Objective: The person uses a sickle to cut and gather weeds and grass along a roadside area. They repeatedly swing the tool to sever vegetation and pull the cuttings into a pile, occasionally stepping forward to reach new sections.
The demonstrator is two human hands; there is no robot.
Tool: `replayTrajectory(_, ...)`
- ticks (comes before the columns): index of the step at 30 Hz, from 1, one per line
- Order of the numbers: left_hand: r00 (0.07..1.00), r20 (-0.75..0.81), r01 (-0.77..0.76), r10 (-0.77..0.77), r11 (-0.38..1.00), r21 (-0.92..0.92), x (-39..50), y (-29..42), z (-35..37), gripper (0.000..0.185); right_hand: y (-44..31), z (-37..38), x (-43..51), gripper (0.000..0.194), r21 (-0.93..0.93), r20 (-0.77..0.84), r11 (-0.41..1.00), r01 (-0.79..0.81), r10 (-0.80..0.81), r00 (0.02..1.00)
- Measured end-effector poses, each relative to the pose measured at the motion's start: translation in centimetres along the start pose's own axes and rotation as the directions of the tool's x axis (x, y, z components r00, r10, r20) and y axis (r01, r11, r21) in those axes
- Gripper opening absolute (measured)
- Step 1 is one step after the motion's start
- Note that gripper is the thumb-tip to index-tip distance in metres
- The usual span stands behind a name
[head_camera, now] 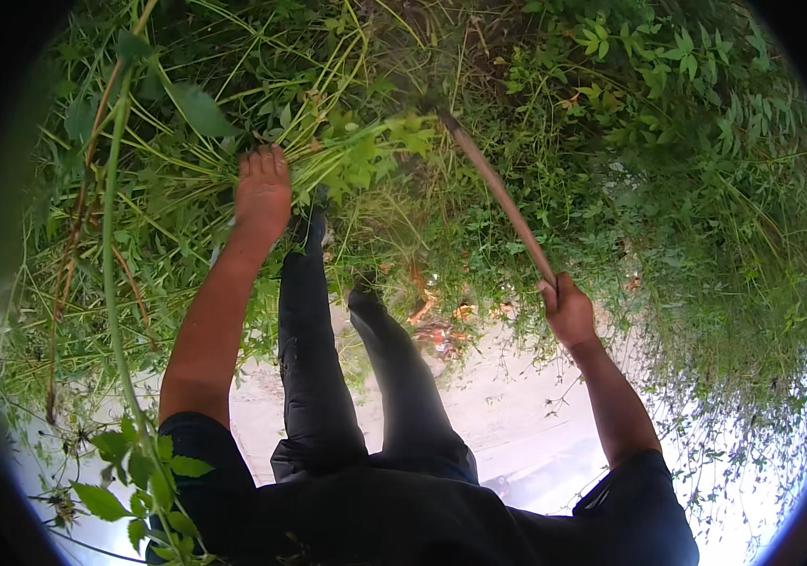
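My left hand [263,185] is closed around a bunch of long green plant stems [319,148], whose leafy ends spread to the right and up. My right hand [569,310] grips the lower end of a wooden handle [506,201]. The handle slants up and to the left, away from my right hand. Its far end is dark and blurred among the weeds, near the leafy tips of the bunch, so the tool's head cannot be made out.
Dense weeds [693,177] surround both hands. A thick green stem [112,233] hangs close to the view at the left. My legs in dark trousers [315,354] stand at the edge of the growth, beside pale ground [509,417] and reddish litter [439,332].
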State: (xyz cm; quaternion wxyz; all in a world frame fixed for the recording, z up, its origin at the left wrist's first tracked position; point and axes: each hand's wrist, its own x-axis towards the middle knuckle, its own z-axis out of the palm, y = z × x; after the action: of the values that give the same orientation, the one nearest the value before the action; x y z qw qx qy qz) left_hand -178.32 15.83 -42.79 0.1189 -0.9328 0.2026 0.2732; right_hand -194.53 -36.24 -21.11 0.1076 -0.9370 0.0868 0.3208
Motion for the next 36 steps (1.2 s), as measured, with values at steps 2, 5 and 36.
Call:
replayTrajectory(2,0.999,-0.041,-0.006,0.007,1.000,0.010,0.0,-0.4,-0.1,0.073,-4.2,-2.3,6.5,0.034,0.121,-0.116,0.991,0.051,-0.037,0.993)
replayTrajectory(5,0.997,-0.053,-0.046,0.050,0.997,0.066,0.2,-0.9,0.1,0.072,-11.6,-4.8,16.6,0.038,0.243,-0.231,0.955,0.168,-0.112,0.967)
replayTrajectory(36,0.988,-0.058,-0.153,0.145,0.972,-0.177,-10.4,3.4,2.9,0.066,-0.2,-3.7,0.6,0.033,-0.063,0.075,0.991,-0.116,0.121,0.990)
